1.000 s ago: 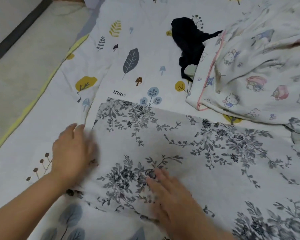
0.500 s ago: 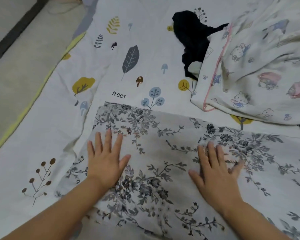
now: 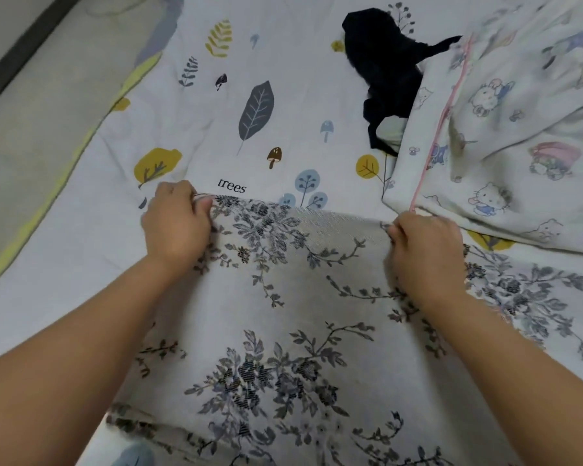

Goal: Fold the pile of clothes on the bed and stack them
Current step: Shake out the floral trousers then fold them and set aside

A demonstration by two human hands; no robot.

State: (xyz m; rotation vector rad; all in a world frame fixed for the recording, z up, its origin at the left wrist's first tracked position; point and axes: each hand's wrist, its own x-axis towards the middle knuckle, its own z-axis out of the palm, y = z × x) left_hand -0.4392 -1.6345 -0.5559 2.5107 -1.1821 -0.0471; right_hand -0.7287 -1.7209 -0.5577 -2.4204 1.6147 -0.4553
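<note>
Both hands pinch the far edge of the grey floral garment [image 3: 283, 314], left hand [image 3: 177, 223] at its 10 o'clock corner, right hand [image 3: 424, 250] at 2 o'clock. It lies on the bed [image 3: 81, 237] (leaf-print sheet). A black garment [image 3: 381, 72] and cartoon-print cloth [image 3: 519, 129] lie at 1 o'clock.

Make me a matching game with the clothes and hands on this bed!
Things:
1. floral cloth
2. black garment
3. cartoon-cat fabric
4. left hand

States:
A. partly tucked under another fabric
B. has a pink edge
C. gripped along its far edge by both hands
D. next to the word "trees"

Pairs: 1-C, 2-A, 3-B, 4-D
</note>
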